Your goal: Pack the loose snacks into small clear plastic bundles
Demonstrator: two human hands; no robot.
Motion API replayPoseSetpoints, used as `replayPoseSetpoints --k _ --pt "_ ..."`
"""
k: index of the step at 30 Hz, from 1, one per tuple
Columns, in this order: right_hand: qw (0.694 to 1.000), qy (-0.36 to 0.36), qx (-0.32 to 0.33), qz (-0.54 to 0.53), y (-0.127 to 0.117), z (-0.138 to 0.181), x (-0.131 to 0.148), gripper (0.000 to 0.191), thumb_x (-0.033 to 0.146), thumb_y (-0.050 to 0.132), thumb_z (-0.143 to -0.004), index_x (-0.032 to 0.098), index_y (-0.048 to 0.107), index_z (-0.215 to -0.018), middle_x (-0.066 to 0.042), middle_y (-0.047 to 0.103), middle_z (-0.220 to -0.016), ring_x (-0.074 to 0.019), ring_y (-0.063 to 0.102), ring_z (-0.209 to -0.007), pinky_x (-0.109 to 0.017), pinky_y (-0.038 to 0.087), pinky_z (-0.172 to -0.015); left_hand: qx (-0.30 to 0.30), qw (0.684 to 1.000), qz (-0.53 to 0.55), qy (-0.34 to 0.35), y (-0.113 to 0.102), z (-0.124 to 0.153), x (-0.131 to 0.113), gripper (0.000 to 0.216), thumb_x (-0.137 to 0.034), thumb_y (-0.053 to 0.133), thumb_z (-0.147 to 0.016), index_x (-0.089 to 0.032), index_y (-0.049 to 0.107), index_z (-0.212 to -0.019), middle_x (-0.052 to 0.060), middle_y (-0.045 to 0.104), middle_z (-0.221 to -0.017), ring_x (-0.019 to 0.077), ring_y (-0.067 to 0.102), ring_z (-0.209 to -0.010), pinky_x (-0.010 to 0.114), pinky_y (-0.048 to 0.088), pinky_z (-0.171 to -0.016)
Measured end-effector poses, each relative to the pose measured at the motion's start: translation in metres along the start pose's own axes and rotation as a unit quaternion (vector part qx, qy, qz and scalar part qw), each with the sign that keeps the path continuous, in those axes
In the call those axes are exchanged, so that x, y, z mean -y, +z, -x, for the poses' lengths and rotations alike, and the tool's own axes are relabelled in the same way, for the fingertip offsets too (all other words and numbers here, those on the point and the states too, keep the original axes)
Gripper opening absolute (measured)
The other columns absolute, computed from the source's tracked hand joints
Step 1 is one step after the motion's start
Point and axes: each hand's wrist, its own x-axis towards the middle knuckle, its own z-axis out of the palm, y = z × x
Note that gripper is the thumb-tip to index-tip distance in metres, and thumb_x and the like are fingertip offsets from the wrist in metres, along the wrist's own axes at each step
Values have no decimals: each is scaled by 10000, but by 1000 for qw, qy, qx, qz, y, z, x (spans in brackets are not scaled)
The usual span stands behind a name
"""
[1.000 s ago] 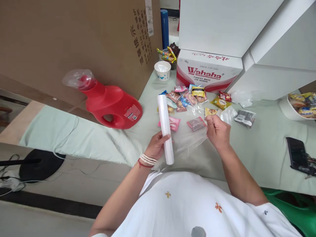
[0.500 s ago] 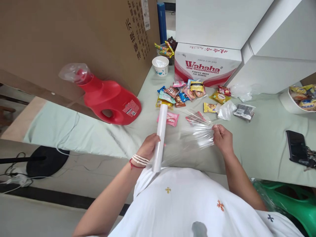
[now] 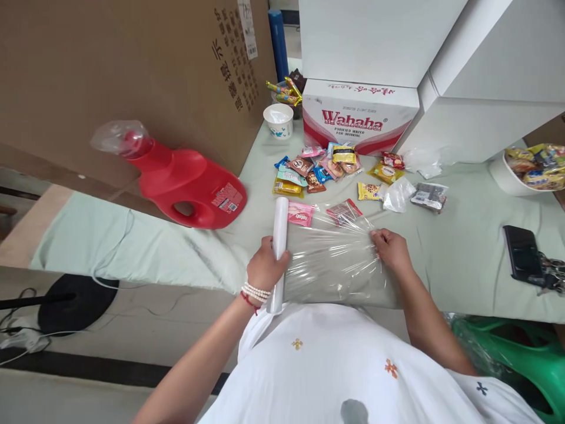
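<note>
My left hand (image 3: 267, 265) is wrapped round a roll of cling film (image 3: 279, 227) standing nearly upright in view. From the roll a clear sheet of film (image 3: 329, 259) stretches rightward, wrinkled into fine folds. Its free edge is pinched between the thumb and fingers of my right hand (image 3: 391, 247). Through and just beyond the film lie a pink snack packet (image 3: 301, 214) and a red-brown snack packet (image 3: 344, 211). A pile of small wrapped snacks (image 3: 315, 171) sits farther back on the green cloth.
A red detergent jug (image 3: 189, 188) stands at left by a large cardboard box (image 3: 132, 65). Behind are a Wahaha carton (image 3: 357, 118) and a paper cup (image 3: 279, 122). To the right are a white snack tub (image 3: 514, 179), a phone (image 3: 524, 253), keys (image 3: 554, 274) and a green stool (image 3: 525, 359).
The film between my hands is spread wider and lies flatter. My left hand has shifted its grip, its thumb now across the roll. The whole view has moved slightly.
</note>
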Motion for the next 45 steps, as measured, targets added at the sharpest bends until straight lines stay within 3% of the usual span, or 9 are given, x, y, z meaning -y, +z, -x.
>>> replayPoseSetpoints --k 10,17,20,23,26,30,33,38,45 --pt "990 49 58 122 -32 12 -17 466 646 555 -855 212 590 -691 31 521 -457 -153 504 -472 -264 371 -527 -79 987 -7 137 11 8 0 473 -221 502 -937 -251 625 -1393 173 534 -1280 322 554 -1197 422 537 -902" --pt "991 57 50 108 -37 13 -17 504 693 575 -824 212 558 -676 39 477 -453 -139 447 -440 -271 345 -495 -79 982 -63 157 6 -4 9 439 -394 583 -955 -248 649 -1363 170 596 -1250 319 612 -1112 447 529 -932" --pt "979 48 129 153 -57 3 -9 530 717 592 -815 204 574 -682 31 511 -514 -141 479 -487 -260 355 -510 -139 951 -83 262 8 -6 18 447 -214 536 -966 -292 637 -1393 168 562 -1439 369 488 -1376 589 392 -1133" --pt "966 -44 89 240 -76 -30 20 534 694 544 -876 188 693 -789 -32 652 -675 -194 595 -633 -285 438 -605 -89 904 -124 399 12 -5 15 535 -97 472 -968 -379 625 -1397 74 565 -1524 344 398 -1490 707 155 -1221" --pt "926 -236 33 292 -66 -76 61 390 457 492 -962 199 763 -1069 -108 748 -1066 -265 687 -971 -353 508 -861 -16 892 -138 430 15 -2 5 433 -258 516 -1009 -372 608 -1416 77 605 -1495 352 466 -1449 777 102 -1197" --pt "828 -377 266 320 -14 -120 97 561 195 599 -821 276 657 -1373 -59 623 -1420 -241 635 -1217 -335 481 -1022 6 898 -158 411 14 3 4 413 -318 547 -1006 -381 614 -1409 83 554 -1545 374 478 -1440 808 154 -1159" --pt "795 -371 313 364 7 -126 92 732 198 682 -772 291 550 -1486 -69 516 -1529 -254 637 -1212 -320 503 -975 3 902 -164 399 12 10 13 428 -286 532 -1013 -388 599 -1422 76 541 -1556 368 486 -1434 790 211 -1145" --pt "833 -296 239 401 -26 -127 73 764 344 754 -804 225 491 -1512 -143 526 -1464 -291 619 -1219 -344 502 -979 -4 907 -152 394 13 15 25 434 -273 549 -1003 -401 598 -1414 60 537 -1560 349 489 -1433 733 275 -1143" --pt "794 -227 247 507 -25 -147 117 690 469 803 -762 190 618 -1366 -173 588 -1362 -324 644 -1132 -346 511 -893 -4 903 -146 404 13 10 26 417 -292 550 -1003 -380 614 -1405 59 556 -1546 340 524 -1394 666 373 -1102"
